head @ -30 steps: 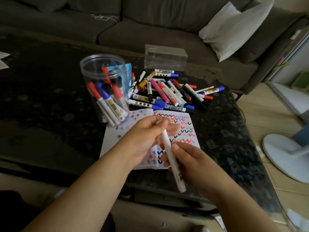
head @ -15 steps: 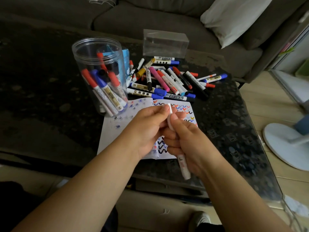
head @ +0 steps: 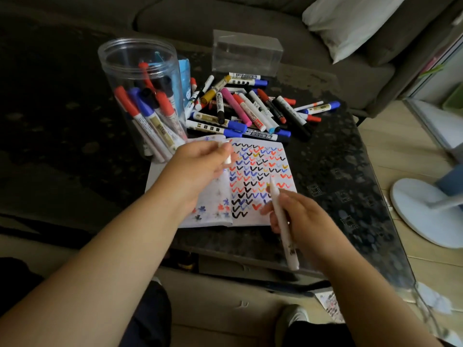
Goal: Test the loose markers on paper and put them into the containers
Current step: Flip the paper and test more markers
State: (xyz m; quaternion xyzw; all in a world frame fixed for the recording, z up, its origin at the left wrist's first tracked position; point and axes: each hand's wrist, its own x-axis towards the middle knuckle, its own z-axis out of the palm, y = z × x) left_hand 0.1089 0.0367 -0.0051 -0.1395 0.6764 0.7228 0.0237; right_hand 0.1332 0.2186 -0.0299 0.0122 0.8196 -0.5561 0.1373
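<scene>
Holding the uncapped white marker [head: 281, 216] in curled right hand [head: 298, 216] fingers at lower right, tip aimed up-left over the paper [head: 258, 176] at frame centre, while the left hand [head: 200, 161] pinches its cap [head: 227, 156] just above, so writing comes next I guess.
</scene>
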